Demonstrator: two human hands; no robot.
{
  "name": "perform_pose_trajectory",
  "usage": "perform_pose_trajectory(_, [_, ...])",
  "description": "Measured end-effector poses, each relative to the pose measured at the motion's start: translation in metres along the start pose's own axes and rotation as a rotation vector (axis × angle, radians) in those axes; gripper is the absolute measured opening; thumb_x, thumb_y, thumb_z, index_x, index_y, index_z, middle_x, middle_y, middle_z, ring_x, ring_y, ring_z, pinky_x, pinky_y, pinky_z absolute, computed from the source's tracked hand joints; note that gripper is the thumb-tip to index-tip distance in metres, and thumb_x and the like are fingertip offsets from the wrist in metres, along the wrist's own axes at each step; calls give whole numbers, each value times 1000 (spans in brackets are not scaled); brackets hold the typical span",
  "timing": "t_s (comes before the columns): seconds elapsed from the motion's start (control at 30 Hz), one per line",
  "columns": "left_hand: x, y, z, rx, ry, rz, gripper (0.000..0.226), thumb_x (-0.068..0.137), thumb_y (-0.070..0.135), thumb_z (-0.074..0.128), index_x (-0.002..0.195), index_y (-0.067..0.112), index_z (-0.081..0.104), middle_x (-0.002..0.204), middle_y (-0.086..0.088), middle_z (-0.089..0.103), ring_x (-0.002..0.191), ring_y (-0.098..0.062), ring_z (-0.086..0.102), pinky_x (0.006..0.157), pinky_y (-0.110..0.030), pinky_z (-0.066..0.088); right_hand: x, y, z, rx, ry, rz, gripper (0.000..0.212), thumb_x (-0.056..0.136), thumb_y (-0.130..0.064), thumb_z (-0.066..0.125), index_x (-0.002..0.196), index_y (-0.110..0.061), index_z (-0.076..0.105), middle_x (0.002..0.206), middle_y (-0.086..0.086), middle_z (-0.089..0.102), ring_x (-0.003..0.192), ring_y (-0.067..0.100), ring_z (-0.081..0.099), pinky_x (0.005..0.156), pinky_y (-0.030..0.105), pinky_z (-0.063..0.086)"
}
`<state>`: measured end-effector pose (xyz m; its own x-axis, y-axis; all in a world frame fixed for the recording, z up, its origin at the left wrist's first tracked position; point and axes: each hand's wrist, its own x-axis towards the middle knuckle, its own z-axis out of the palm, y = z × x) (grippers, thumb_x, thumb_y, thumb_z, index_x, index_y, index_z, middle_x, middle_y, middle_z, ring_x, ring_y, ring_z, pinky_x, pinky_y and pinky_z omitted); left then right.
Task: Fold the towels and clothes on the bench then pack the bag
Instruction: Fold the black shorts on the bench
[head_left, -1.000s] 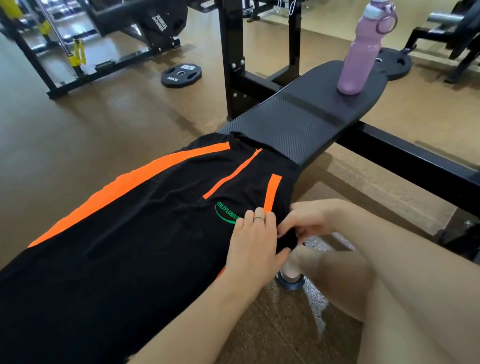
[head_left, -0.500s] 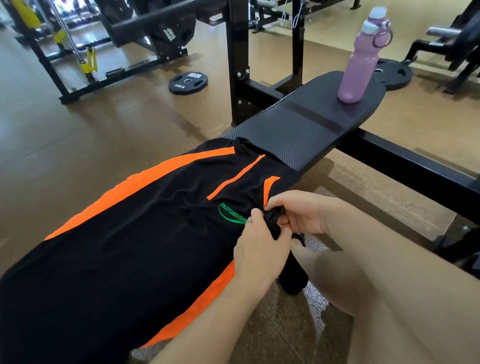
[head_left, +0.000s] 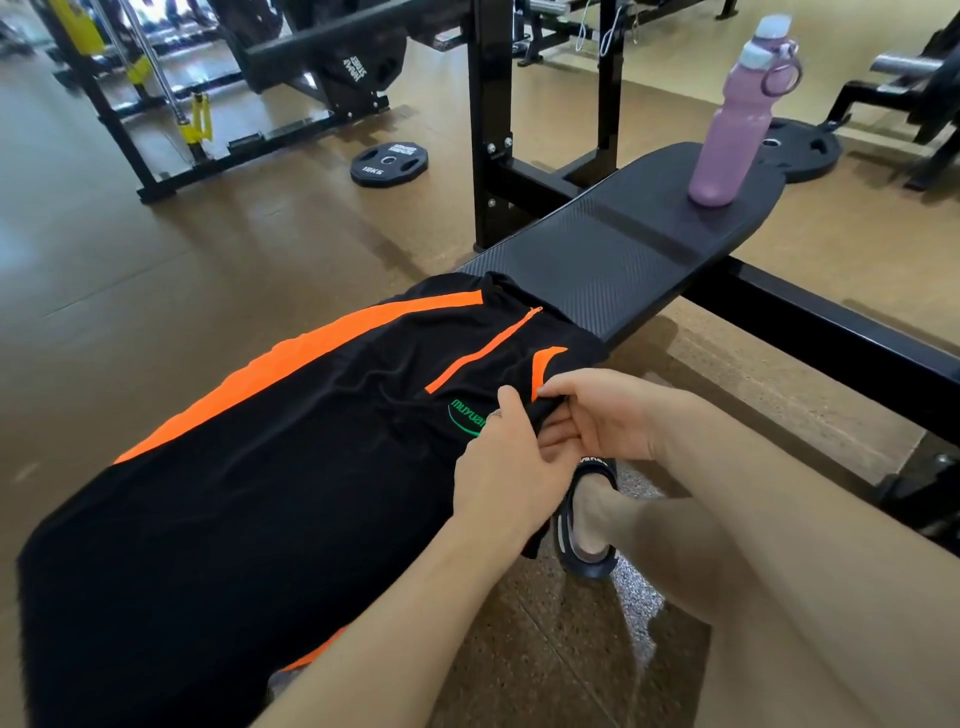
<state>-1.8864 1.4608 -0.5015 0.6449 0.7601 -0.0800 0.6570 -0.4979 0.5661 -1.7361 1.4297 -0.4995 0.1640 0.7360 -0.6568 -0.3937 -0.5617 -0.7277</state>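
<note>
A black sports shirt with orange stripes, an orange zip and a green logo lies spread along the black bench, front up. Its near sleeve hangs off the bench's right side. My left hand grips the sleeve fabric at the shoulder, partly covering the logo. My right hand pinches the same black fold just beside it, thumb on top. No bag or towel is in view.
A pink water bottle stands upright at the bench's far end. The rack's black uprights rise left of the bench, and a black beam runs right. Weight plates lie on the floor. My sandalled foot rests beside the bench.
My left hand went from lying flat on the shirt to gripping the sleeve fabric. My right hand rose from under the bench edge to pinch the fold on top.
</note>
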Motion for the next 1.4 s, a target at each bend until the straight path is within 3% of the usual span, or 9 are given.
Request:
perform_pose_trajectory(0.2, [5,-7,6,-131,-61,-46,24,93,22,57,102,19,35,97,-6,59,86,-35,62,78,-51,54,1,-2,-2,-49,176,-86,27,101,-15,42,99,2,63,89,21,76,80,31,76,75,39,59])
perform_pose_trajectory(0.33, [0,-25,-3,8,-47,-39,19,90,20,55,103,23,41,94,1,59,81,-27,62,75,-45,56,1,-8,-3,-3,282,-142,23,99,-10,42,89,-1,61,75,18,73,65,29,74,63,34,59])
perform_pose_trajectory(0.47, [-20,-48,-20,209,-173,-49,10,90,18,48,97,24,47,85,3,54,76,-27,55,69,-37,46,6,-8,-5,-11,376,-182,3,92,-11,50,93,-9,52,68,15,73,67,34,75,96,55,52])
perform_pose_trajectory(0.67, [-30,-84,-79,-11,-431,-156,13,91,21,53,93,25,65,85,0,71,80,-18,69,77,-39,57,5,-7,2,-95,414,-174,17,95,-6,56,110,-4,46,68,18,64,42,19,61,51,35,58])
perform_pose_trajectory(0.8, [-32,-103,-114,-125,-598,-192,17,88,24,69,105,27,70,99,-4,76,90,-20,74,84,-46,59,10,-4,0,-166,500,-190,17,93,-4,60,86,-6,45,64,16,60,45,22,52,75,55,62])
perform_pose_trajectory(1.03, [-20,-123,-148,-324,-481,-229,24,83,16,81,103,21,70,101,-1,75,94,-18,73,91,-45,58,22,0,5,-158,635,-202,27,89,-21,72,88,3,61,63,13,62,37,17,56,77,53,62])
perform_pose_trajectory(1.17, [-5,-144,-144,-555,-272,-426,30,86,7,76,112,17,65,112,-8,72,100,-24,73,85,-47,62,27,-5,12,-87,779,-260,59,85,-39,73,123,-4,46,82,12,65,44,18,63,73,52,63])
perform_pose_trajectory(1.3, [-1,-162,-120,-237,-74,-286,26,90,15,72,108,25,56,101,2,68,88,-18,69,69,-31,58,27,-9,28,-420,931,-463,68,93,-33,65,145,-11,28,128,15,58,96,26,65,80,36,53])
perform_pose_trajectory(1.4, [-1,-165,-106,24,1,-162,27,91,23,69,107,25,47,93,6,63,80,-14,65,68,-33,56,27,-9,45,-718,978,-594,67,95,-28,64,149,-12,28,139,14,42,98,24,55,79,32,42])
